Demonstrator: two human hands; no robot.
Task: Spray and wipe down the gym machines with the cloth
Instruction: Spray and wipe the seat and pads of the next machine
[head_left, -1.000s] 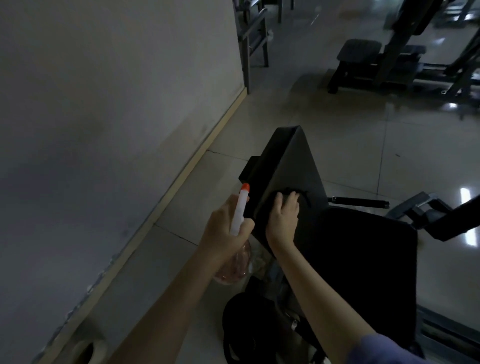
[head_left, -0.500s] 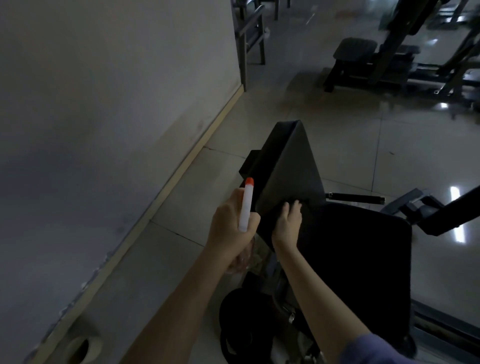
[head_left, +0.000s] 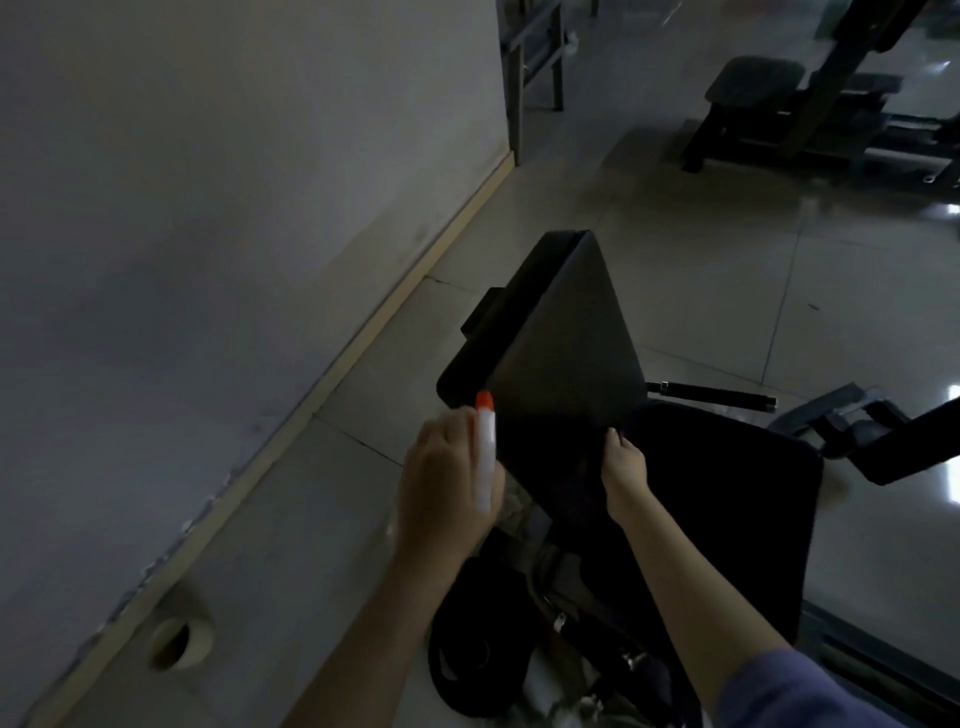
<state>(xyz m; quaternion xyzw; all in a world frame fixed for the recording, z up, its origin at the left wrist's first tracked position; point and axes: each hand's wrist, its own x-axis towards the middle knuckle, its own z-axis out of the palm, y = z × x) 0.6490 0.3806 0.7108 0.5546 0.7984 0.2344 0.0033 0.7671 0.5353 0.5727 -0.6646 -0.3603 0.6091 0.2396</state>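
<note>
- Grey, glossy floor tiles (head_left: 701, 270) fill the dim room in the head view, reflecting light at the right; a plain grey wall (head_left: 208, 234) runs along the left above a beige skirting strip (head_left: 363, 332).
- Counted: two hands, one spray bottle, one near gym machine with two black pads, one farther machine (head_left: 789, 104) at the top right, one metal frame (head_left: 535, 62) by the wall's end, one roll of tape (head_left: 182, 642) lying on the floor by the skirting.
- On the near machine, the angled pad (head_left: 566, 353) rises to a narrow top edge, with the flatter seat pad (head_left: 727, 514) just beside it.
- The left hand (head_left: 447, 493) has its fingers wrapped round the spray bottle (head_left: 485, 457), just left of the angled pad; the bottle's long axis stands nearly upright, orange tip pointing up and away.
- The right hand (head_left: 623, 462) rests where the two pads meet, knuckles up, fingers bent down into shadow; I cannot tell what they grip, and the cloth is too dark to make out.
</note>
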